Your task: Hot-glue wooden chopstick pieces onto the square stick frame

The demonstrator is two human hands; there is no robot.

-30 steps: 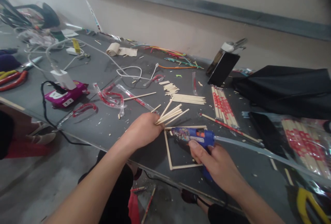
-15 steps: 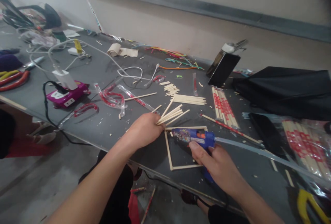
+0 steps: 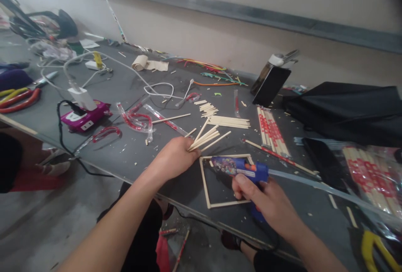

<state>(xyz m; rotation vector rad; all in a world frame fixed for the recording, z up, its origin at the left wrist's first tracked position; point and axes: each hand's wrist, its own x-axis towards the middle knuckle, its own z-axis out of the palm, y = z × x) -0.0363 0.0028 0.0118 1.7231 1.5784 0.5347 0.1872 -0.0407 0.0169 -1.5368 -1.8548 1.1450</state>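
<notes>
My left hand (image 3: 177, 156) is closed round several thin wooden sticks (image 3: 207, 137), which fan out to the upper right. In my right hand (image 3: 264, 194) is a blue hot glue gun (image 3: 240, 168), its nozzle pointing left. A long clear glue stick (image 3: 301, 180) runs out of the gun's back end. Beneath the gun, flat on the table, lies a square frame of wooden sticks (image 3: 205, 186); the gun and my right hand cover part of its right side. My left hand is by the frame's upper left corner, and the nozzle is close to that corner.
Cut sticks (image 3: 229, 121) lie in a row beyond the frame, near packaged chopsticks (image 3: 272, 131). A phone (image 3: 271, 85) leans upright at the back. A purple power strip (image 3: 86, 117), white cable (image 3: 138, 73) and red-handled scissors (image 3: 27, 99) are on the left.
The glue gun and my right hand have shifted slightly to the right, drawing the nozzle away from the frame's upper left corner. My left hand still holds the sticks, nearly unmoved.
</notes>
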